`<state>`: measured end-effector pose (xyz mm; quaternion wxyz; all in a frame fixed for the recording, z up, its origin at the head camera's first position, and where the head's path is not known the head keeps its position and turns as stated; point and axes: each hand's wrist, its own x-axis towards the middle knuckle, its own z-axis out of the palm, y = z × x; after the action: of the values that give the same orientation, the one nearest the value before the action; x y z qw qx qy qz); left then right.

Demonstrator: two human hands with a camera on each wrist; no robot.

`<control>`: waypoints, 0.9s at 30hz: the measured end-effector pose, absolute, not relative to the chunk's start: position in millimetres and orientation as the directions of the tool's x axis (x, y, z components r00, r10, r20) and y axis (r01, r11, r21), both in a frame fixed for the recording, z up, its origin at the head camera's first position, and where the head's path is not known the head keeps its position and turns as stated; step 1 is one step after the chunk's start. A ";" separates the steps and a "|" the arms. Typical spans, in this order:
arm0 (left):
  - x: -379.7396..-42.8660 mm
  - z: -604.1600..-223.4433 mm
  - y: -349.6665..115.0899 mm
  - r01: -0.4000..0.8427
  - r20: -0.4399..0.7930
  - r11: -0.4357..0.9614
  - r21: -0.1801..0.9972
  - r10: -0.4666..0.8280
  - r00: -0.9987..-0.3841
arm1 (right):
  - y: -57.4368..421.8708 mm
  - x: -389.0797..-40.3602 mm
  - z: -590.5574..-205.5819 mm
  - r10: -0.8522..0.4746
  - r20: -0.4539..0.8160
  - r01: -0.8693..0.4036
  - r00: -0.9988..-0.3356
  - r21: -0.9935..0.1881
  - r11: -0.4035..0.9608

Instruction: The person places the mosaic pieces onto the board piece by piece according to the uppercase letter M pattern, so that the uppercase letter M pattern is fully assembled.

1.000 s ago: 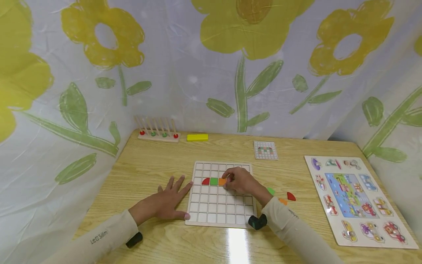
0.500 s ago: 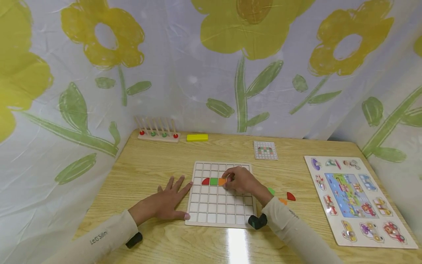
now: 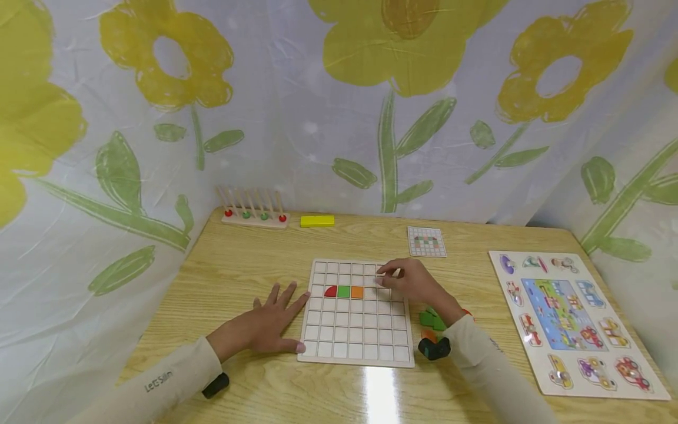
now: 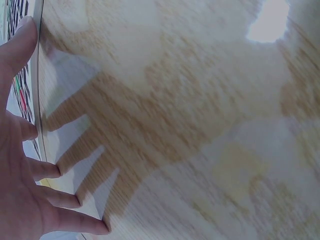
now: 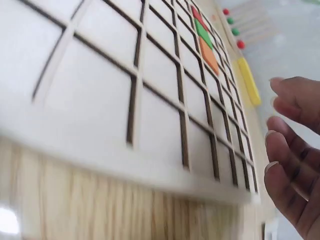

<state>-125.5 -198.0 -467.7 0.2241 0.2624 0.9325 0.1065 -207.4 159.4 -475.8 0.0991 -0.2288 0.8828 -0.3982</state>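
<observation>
the white grid board [image 3: 341, 335] lies flat on the worktop [image 3: 254, 253], with three tiles side by side in its third row from the far edge: a red quarter-round tile [image 3: 331, 291], a green square tile [image 3: 344, 291] and an orange square tile [image 3: 357, 292]. the right hand [image 3: 410, 281] hovers over the board's far right part, its grip slack: fingers loosely bent, thumb and forefinger a little apart, nothing seen in it. the left hand [image 3: 272, 324] lies with fingers spread on the worktop, its thumb on the board's near left corner, gripping nothing.

just right of the board, partly under the right wrist, are loose green pieces [image 3: 433, 320] and a loose orange piece [image 3: 429, 335]. beyond the board is a small patterned card [image 3: 426, 241], too small to read surely.

the step in hand looks like filling that row, judging by the card; the next move probably calls for pinching a loose piece and squaring it to a cell.
</observation>
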 end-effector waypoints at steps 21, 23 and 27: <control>-127.9 -473.7 -198.7 0.445 -0.358 0.843 0.302 0.533 -0.767 | 235.1 -183.1 -490.9 -0.425 -0.073 -0.245 -0.902 -0.724 0.645; -128.1 -473.5 -198.4 0.444 -0.361 0.845 0.299 0.531 -0.767 | 240.3 -180.7 -493.1 -0.423 -0.063 -0.257 -0.904 -0.711 0.655; -127.8 -472.4 -198.0 0.442 -0.364 0.846 0.300 0.529 -0.766 | 248.9 -176.4 -495.6 -0.434 -0.031 -0.297 -0.901 -0.685 0.666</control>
<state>-127.8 -198.0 -472.4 0.2220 0.2598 0.9346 0.0987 -176.4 248.9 -495.6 0.0962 -0.2012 0.9075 -0.3559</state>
